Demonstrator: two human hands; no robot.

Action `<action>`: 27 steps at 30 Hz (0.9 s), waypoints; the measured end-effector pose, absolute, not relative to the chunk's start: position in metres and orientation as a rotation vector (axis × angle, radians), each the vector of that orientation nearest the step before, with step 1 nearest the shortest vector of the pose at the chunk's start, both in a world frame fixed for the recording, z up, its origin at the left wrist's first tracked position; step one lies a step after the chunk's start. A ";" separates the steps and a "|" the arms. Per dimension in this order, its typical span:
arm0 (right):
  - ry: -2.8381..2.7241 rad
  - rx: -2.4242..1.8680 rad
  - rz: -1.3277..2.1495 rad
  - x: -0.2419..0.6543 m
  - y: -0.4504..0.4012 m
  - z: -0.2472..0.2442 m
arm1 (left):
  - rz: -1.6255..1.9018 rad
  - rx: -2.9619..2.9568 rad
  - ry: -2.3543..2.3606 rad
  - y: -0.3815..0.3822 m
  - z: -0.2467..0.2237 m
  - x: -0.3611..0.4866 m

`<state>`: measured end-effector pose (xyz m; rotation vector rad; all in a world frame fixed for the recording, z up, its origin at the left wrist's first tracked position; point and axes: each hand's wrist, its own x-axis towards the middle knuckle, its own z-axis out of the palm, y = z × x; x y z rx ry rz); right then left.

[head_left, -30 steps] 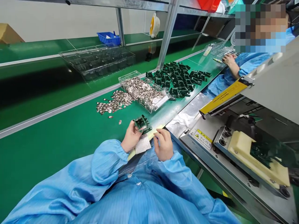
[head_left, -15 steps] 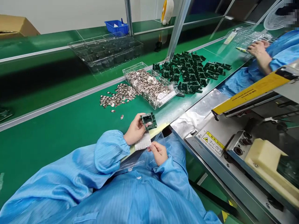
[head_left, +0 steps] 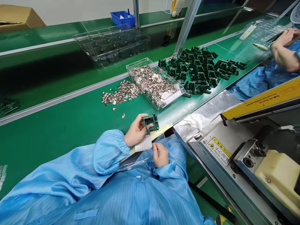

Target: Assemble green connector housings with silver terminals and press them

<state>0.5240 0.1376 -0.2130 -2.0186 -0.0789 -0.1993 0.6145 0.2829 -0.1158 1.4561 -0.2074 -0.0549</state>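
Green circuit board [head_left: 150,122], pinched in left fingers [head_left: 141,121]

Right here by me, on the steel plate of the machine [head_left: 228,132], there's a yellow warning label [head_left: 219,151]: black triangle, Chinese characters, and "INJURE HAND" in capitals underneath. Up on the yellow strip [head_left: 262,98] across the machine there's a line of small black print, too small for me to call. Same for the white tag [head_left: 172,97] on the clear tray [head_left: 140,75].
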 end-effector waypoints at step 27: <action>-0.018 -1.992 -0.468 0.554 0.144 -0.080 | -0.044 1.564 -0.357 0.285 -0.102 0.573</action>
